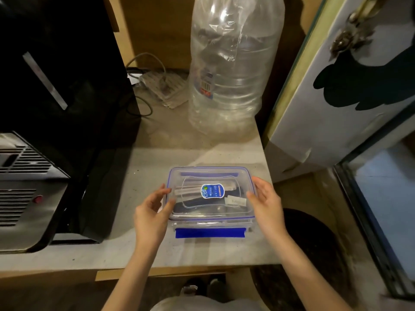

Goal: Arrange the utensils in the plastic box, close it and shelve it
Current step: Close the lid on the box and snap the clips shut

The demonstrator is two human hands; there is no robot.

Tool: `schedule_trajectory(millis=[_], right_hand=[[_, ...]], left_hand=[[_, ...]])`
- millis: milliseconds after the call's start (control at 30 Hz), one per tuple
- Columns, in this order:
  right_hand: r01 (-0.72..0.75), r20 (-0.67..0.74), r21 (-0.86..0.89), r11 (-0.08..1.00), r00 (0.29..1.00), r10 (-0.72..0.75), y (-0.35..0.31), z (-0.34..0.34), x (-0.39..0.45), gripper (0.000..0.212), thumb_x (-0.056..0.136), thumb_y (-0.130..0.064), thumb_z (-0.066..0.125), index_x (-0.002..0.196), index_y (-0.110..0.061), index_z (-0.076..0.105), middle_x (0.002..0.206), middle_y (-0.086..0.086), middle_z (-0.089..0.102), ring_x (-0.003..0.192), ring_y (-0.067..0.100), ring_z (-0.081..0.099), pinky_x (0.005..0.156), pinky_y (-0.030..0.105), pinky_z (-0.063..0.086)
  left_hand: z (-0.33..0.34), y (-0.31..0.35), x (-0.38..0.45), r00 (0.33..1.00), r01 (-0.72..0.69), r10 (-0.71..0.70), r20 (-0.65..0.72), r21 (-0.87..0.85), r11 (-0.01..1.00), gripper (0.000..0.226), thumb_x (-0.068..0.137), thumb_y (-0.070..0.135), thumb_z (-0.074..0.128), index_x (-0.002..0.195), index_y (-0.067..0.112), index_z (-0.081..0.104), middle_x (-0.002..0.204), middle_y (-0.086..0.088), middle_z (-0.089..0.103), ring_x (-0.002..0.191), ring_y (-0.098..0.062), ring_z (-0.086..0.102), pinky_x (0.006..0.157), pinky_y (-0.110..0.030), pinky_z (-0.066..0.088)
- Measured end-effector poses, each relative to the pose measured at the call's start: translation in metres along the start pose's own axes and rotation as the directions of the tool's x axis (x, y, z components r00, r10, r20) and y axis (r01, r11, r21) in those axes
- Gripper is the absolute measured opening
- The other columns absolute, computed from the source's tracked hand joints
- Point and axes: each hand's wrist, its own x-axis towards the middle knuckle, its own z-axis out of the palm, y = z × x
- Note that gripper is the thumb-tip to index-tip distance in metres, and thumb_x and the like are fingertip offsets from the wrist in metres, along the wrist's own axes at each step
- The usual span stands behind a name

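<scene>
Box: the plastic box (211,198) sits between the two hands on a pale, dusty shelf surface (143,173), a clear rounded rectangle with blue trim.
Lid: the clear lid (197,178) is on top, with an oval blue-and-white sticker (212,191) at its centre; the near blue latch (210,233) sticks out flat toward the person.
Contents: the utensils (190,202) show through the lid as dark and pale long shapes, too smeared by the plastic to name one by one.
Left hand: the left hand (152,213) is at the box's left edge, fingers loosely bent, thumb tip against the lid's side; it looks like a touch, though a light grip is hard to rule out.
Right hand: the right hand (266,202) mirrors it at the right edge, fingers relaxed and nearly straight, fingertips at the rim, gripping nothing.
Beyond the hands: a big crinkled clear water bottle (231,70) stands upright, with a white power strip (165,88) and cables left of it.
Left of the left hand: a black and metal-grilled appliance (27,189) crowds that side.
Right of the right hand: a white panel (332,113) leans in close.
</scene>
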Motion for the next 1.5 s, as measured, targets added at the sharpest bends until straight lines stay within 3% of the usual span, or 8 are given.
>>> schedule_trajectory(millis=[167, 433, 533, 767, 933, 1100, 1233, 1500], right_hand=[[-0.033, 0.005, -0.014, 0.999, 0.999, 0.033, 0.004, -0.001, -0.003, 0.037, 0.091, -0.007, 0.054, 0.127, -0.015, 0.047, 0.103, -0.015, 0.058, 0.082, -0.019, 0.06, 0.055, 0.006, 0.05], [-0.049, 0.009, -0.073, 0.996, 0.999, 0.049, 0.003, -0.001, -0.009, 0.04, 0.093, -0.011, 0.052, 0.131, -0.019, 0.044, 0.104, -0.018, 0.056, 0.081, -0.013, 0.06, 0.056, 0.007, 0.051], [-0.06, 0.01, -0.073, 0.996, 0.998, 0.061, 0.004, 0.0, -0.01, 0.041, 0.093, -0.012, 0.051, 0.133, -0.02, 0.043, 0.101, -0.024, 0.053, 0.081, -0.009, 0.061, 0.057, 0.01, 0.053], [-0.036, 0.028, -0.16, 0.987, 0.999, 0.041, -0.003, -0.003, -0.008, 0.043, 0.092, -0.012, 0.054, 0.134, -0.015, 0.043, 0.124, 0.001, 0.054, 0.09, 0.0, 0.057, 0.064, 0.012, 0.052], [0.45, 0.239, -0.582, 0.678, 0.891, -0.386, -0.002, 0.001, -0.017, 0.041, 0.09, -0.028, 0.054, 0.129, -0.017, 0.05, 0.138, 0.002, 0.048, 0.126, 0.004, 0.035, 0.101, 0.022, 0.033], [0.723, 0.631, -0.628, 0.287, 0.69, -0.355, 0.004, 0.01, -0.033, 0.059, 0.078, -0.054, 0.052, 0.124, -0.018, 0.052, 0.134, 0.004, 0.054, 0.127, 0.016, 0.042, 0.104, 0.034, 0.033], [0.727, 0.688, -0.686, 0.046, 0.667, -0.285, 0.012, 0.015, -0.036, 0.082, 0.057, -0.05, 0.08, 0.124, -0.014, 0.05, 0.131, 0.008, 0.057, 0.123, 0.024, 0.051, 0.104, 0.038, 0.03], [0.755, 0.692, -0.624, 0.203, 0.654, -0.304, 0.014, 0.007, -0.034, 0.078, 0.065, -0.033, 0.081, 0.131, -0.017, 0.044, 0.14, 0.006, 0.048, 0.132, 0.02, 0.038, 0.107, 0.035, 0.023]], left_hand=[[-0.005, -0.001, -0.002, 0.998, 0.012, -0.013, 0.053, 0.017, 1.0, 0.032, 0.085, 0.004, 0.06, 0.116, 0.007, 0.059, 0.135, -0.009, 0.053, 0.114, -0.011, 0.049, 0.084, -0.025, 0.046], [-0.007, -0.007, 0.0, 0.995, 0.0, -0.01, 0.101, 0.098, 0.995, 0.03, 0.088, 0.01, 0.057, 0.118, 0.014, 0.059, 0.13, -0.009, 0.057, 0.105, -0.01, 0.052, 0.061, -0.008, 0.05], [-0.007, -0.01, -0.001, 0.996, -0.019, 0.007, 0.091, 0.129, 0.991, 0.04, 0.088, 0.013, 0.058, 0.127, 0.016, 0.052, 0.13, -0.009, 0.057, 0.106, -0.012, 0.053, 0.071, -0.021, 0.053], [-0.007, -0.013, -0.001, 0.986, -0.155, 0.122, 0.113, 0.366, 0.918, 0.04, 0.087, 0.019, 0.06, 0.127, 0.019, 0.053, 0.138, -0.006, 0.051, 0.116, -0.019, 0.053, 0.08, -0.028, 0.051], [-0.01, -0.018, -0.004, 0.772, -0.635, 0.506, 0.385, 0.441, 0.633, 0.038, 0.093, 0.045, 0.041, 0.107, 0.019, 0.065, 0.128, -0.01, 0.058, 0.122, -0.017, 0.046, 0.093, -0.038, 0.047], [-0.003, -0.026, -0.013, 0.583, -0.813, 0.484, 0.653, 0.467, 0.348, 0.06, 0.084, 0.063, 0.041, 0.124, 0.02, 0.054, 0.136, -0.008, 0.054, 0.129, -0.022, 0.042, 0.108, -0.038, 0.032], [0.003, -0.036, -0.013, 0.575, -0.812, 0.436, 0.692, 0.548, 0.202, 0.077, 0.066, 0.056, 0.068, 0.13, 0.02, 0.045, 0.137, -0.011, 0.052, 0.13, -0.024, 0.034, 0.11, -0.041, 0.028], [0.001, -0.039, -0.01, 0.551, -0.83, 0.5, 0.668, 0.502, 0.244, 0.073, 0.068, 0.045, 0.073, 0.13, 0.02, 0.044, 0.134, -0.012, 0.055, 0.127, -0.025, 0.041, 0.101, -0.046, 0.04]])
